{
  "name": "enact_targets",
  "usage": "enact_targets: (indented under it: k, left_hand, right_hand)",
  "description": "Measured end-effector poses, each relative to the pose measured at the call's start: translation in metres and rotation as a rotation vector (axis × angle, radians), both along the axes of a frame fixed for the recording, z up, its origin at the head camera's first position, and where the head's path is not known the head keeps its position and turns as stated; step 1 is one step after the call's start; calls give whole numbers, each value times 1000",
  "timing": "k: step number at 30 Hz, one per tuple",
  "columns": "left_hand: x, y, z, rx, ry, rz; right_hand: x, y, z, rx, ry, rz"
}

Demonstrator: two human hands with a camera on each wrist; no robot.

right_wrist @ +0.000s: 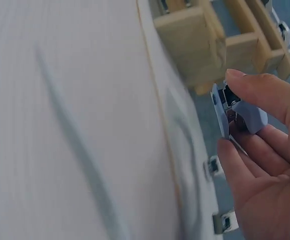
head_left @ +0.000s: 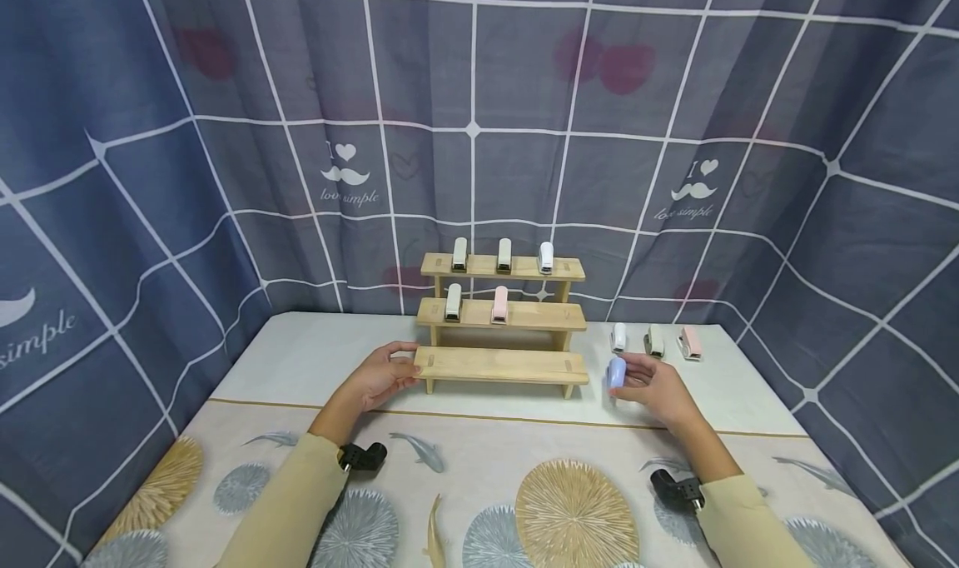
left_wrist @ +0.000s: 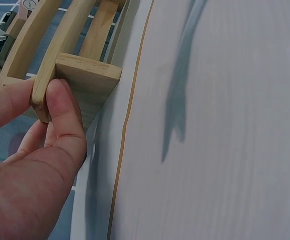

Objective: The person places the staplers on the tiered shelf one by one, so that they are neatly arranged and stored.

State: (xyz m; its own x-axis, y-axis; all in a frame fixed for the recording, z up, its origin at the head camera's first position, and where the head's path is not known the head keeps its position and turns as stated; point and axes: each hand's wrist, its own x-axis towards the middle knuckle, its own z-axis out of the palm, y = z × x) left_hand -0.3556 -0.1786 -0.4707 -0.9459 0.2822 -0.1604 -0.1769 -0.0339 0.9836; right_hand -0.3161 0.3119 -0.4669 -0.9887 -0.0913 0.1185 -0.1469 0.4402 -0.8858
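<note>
- Before the wooden stand (head_left: pixel 502 366): patterned cloth (head_left: pixel 479 451), its gold border line crossing just short of the stand.
- At the stand's left end: left hand (head_left: pixel 385 375), thumb and fingers pinching the lowest step's corner, presumably to steady it.
- Right of the stand: right hand (head_left: pixel 658 387), thumb and fingertips holding one blue stapler (head_left: pixel 616 373) (by its look); whether it touches the surface (head_left: pixel 315 351) cannot be told.
- Between stand and blue stapler: a narrow gap, some sideways room.
- Beyond the blue stapler, right of the stand: loose white stapler (head_left: pixel 618 337), loose green stapler (head_left: pixel 654 341), loose pink stapler (head_left: pixel 690 343), perhaps spaced so fingers fit between.
- On the stand's middle step: pale stapler (head_left: pixel 453 302), pink stapler (head_left: pixel 499 305); bare wood toward its right edge.
- On its top step: two green staplers (head_left: pixel 505 256), one white stapler (head_left: pixel 546 257), roughly evenly spaced.
- Behind the stand: checked curtain (head_left: pixel 419 176), bounding the far edge.
</note>
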Motion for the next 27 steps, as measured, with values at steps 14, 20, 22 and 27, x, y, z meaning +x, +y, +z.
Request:
enact_targets:
  k: [14, 20, 22, 27]
  left_hand:
    - [1, 1, 2, -5, 7, 7]
    - [1, 2, 3, -14, 3, 11]
    - [2, 2, 3, -16, 5, 13]
    - [2, 2, 3, -12, 4, 18]
  right_hand:
    - [6, -31, 30, -88, 101, 122]
    - [2, -45, 44, -125, 153, 146]
    - [-1, -49, 49, -135, 153, 150]
    - [-11, -59, 57, -122, 150, 154]
